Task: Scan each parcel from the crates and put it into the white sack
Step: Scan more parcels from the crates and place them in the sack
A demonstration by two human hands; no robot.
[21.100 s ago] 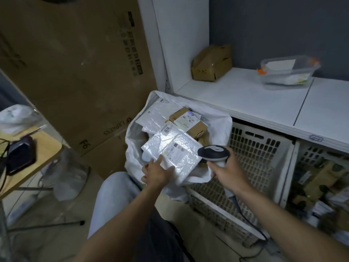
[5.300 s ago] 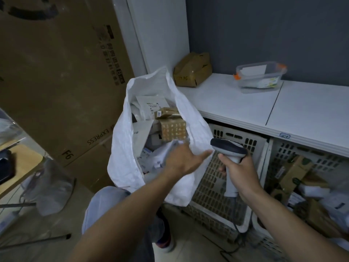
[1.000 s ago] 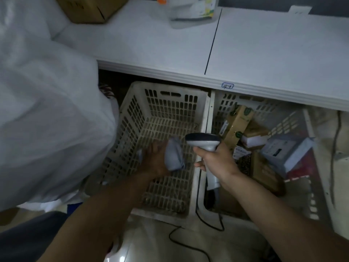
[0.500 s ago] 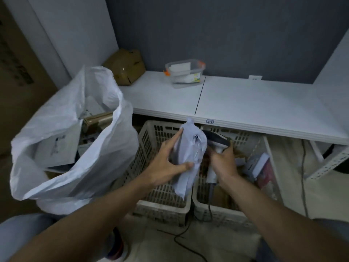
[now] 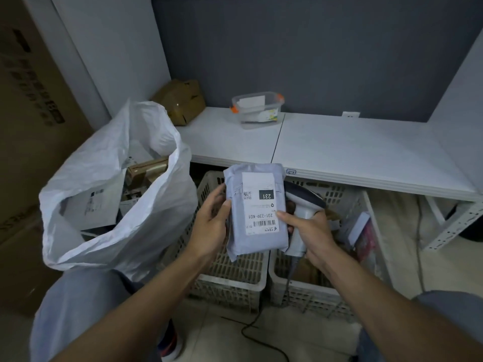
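Left grip first: our left hand [image 5: 211, 226] is grasping the grey parcel [image 5: 258, 244], thumb on the front of its left edge, fingers tucked behind. The parcel stands upright and its white label [image 5: 258, 202] faces us, barcode and all.

Over to the right grip: our right hand [image 5: 311, 233] is wrapped around the handle of the scanner [image 5: 304, 202], fingers curled tight, while the thumb tip reaches across and touches the right edge of the label. The scanner's dark head pokes out just behind the parcel's right side.

We hold the parcel in the air over the two crates, about where the left crate [image 5: 235, 273] and the right crate [image 5: 313, 291] meet, in front of the tabletop [image 5: 352, 152] edge. More parcels [image 5: 359, 228] lie in the right crate.

To the left, the white sack [image 5: 117, 231] stands open, leaning against the left crate, with brown boxes [image 5: 146, 171] and white packets inside. A black cable [image 5: 251, 327] snakes over the floor below the crates.

At the back of the tabletop sit a clear plastic container [image 5: 257, 108] and, in the corner, a brown cardboard box [image 5: 183, 100]. A big carton [image 5: 31, 126] fills the far left.
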